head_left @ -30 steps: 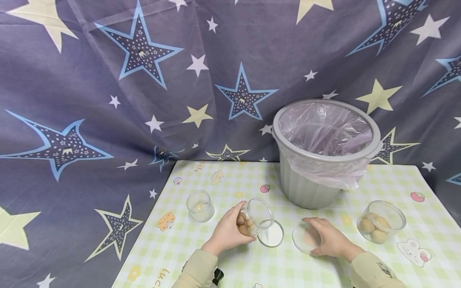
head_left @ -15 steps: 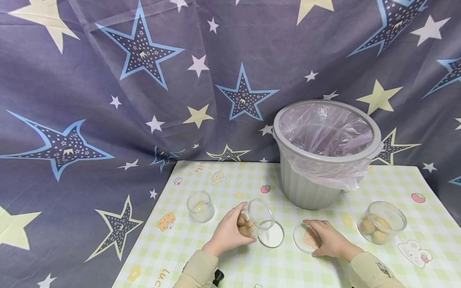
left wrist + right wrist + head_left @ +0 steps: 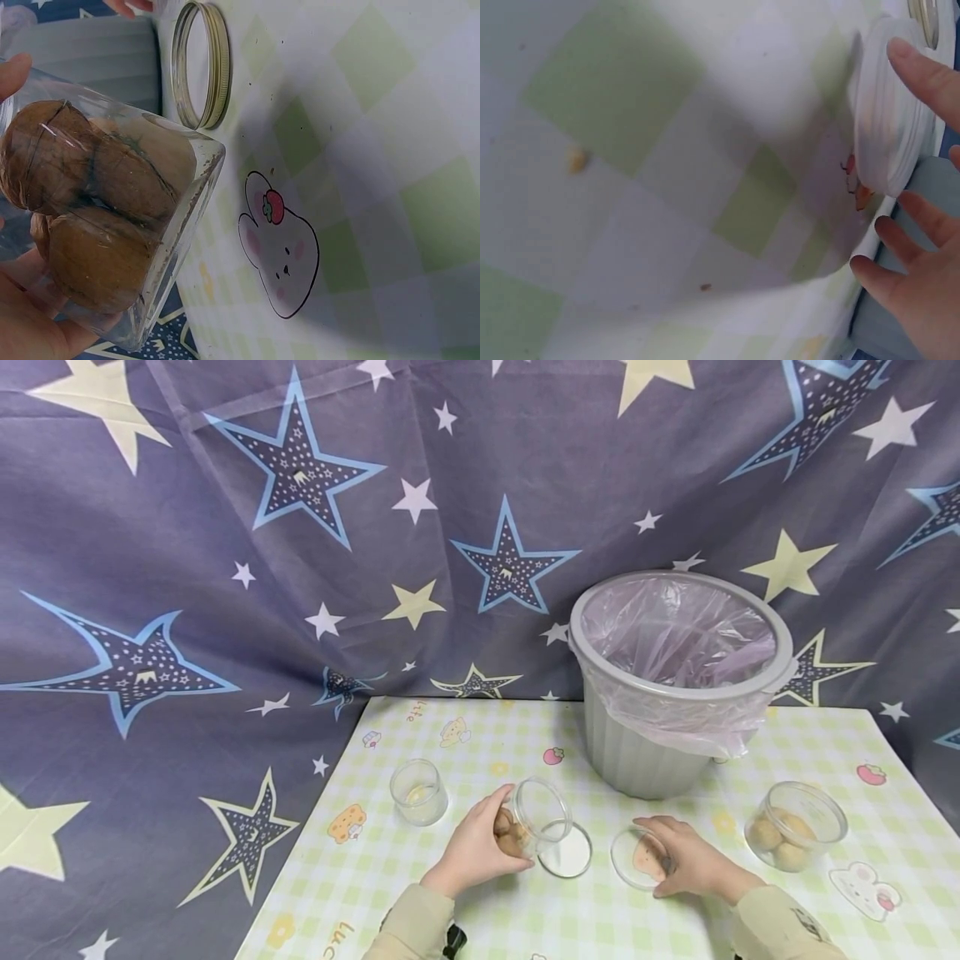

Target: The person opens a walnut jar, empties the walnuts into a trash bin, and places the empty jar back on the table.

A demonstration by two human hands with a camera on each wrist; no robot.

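In my left hand (image 3: 477, 843) I grip a clear jar (image 3: 536, 818), tilted with its mouth to the right. Several brown walnuts (image 3: 105, 240) show through its wall in the left wrist view. To the right of the jar a metal-rimmed lid (image 3: 565, 852) lies on the table. My right hand (image 3: 688, 857) is at a clear plastic lid (image 3: 628, 870), its thumb and fingers spread around the right side. The right wrist view shows the thumb against or very close to this lid (image 3: 889, 112), and the other fingers extended beside it.
A grey bin (image 3: 645, 760) with a pinkish liner stands behind the right hand. At the right is a clear jar of round tan things (image 3: 787, 839). Another clear jar (image 3: 418, 802) stands left. Small crumbs (image 3: 576, 159) lie on the checked tablecloth (image 3: 600, 922).
My right hand has shifted slightly to the right, off the plastic lid, so more of the printed figure beneath the lid shows. My left hand and its jar stay nearly still.
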